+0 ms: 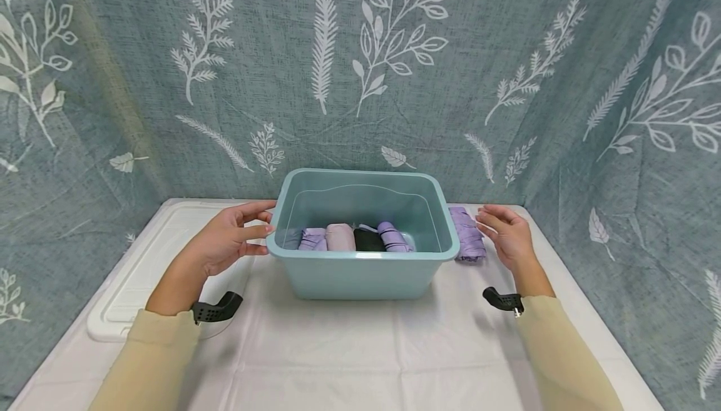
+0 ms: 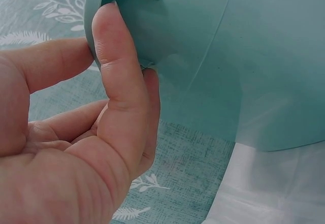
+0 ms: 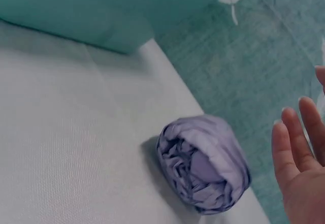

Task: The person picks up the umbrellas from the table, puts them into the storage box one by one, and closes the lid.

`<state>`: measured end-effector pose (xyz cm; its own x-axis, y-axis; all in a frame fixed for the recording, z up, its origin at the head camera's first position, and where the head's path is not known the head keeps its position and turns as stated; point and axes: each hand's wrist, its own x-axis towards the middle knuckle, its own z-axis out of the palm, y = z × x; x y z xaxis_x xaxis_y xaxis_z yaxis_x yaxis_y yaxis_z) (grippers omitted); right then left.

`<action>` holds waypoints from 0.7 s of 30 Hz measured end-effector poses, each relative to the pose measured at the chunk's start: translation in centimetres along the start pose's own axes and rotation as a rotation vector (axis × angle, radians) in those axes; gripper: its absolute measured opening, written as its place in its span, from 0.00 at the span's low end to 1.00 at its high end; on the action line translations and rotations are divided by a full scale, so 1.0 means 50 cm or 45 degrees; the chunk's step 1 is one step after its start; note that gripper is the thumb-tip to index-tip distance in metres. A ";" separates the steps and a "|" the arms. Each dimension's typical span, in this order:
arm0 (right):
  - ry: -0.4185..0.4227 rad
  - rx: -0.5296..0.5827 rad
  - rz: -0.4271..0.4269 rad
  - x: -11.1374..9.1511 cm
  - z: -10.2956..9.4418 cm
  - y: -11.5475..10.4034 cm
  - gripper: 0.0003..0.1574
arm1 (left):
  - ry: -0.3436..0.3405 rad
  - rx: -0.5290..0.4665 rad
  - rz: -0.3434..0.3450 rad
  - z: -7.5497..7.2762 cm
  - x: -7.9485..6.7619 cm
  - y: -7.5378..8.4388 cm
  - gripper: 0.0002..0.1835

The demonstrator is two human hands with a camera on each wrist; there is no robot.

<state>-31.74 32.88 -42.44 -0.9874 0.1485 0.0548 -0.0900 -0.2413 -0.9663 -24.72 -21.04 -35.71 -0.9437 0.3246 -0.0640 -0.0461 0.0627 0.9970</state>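
A blue-green plastic bin [image 1: 360, 276] holds several rolled cloth bundles: a pale pink roll [image 1: 340, 237], a black roll [image 1: 368, 239], a purple roll [image 1: 394, 237] and others to the left. My left hand [image 1: 233, 236] grips the bin's left rim, thumb and fingers about the edge; the left wrist view shows the thumb [image 2: 119, 56] against the outer side. Right of the bin, a loose purple cloth roll [image 1: 467, 234] lies on the table, its folded end towards the right wrist view. My right hand [image 1: 509, 236] hovers just beside this roll, fingers loosely bent, holding nothing.
A white lid [image 1: 118, 298] lies flat on the left, partly under my left arm. White cloth [image 1: 360, 355] covers the table. Blue-green curtains with white leaf patterns [image 1: 360, 86] enclose the back and both sides.
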 end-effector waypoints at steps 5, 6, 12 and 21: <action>0.081 -0.128 0.026 0.019 -0.004 0.019 0.10 | 0.002 0.003 -0.001 0.001 0.000 0.002 0.38; 0.096 -0.168 0.027 0.022 -0.005 0.023 0.12 | 0.003 0.003 -0.001 0.001 0.000 0.002 0.38; 0.130 -0.453 0.061 0.034 -0.007 0.040 0.29 | 0.012 0.005 -0.008 0.002 -0.001 0.001 0.37; 0.111 -0.641 0.175 0.043 -0.003 0.055 0.34 | 0.009 0.006 -0.013 -0.001 0.000 -0.002 0.37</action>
<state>-34.11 32.69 -45.04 -0.9693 0.2323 -0.0810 0.1342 0.2233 -0.9655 -24.72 -21.08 -35.78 -0.9456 0.3170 -0.0735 -0.0540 0.0702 0.9961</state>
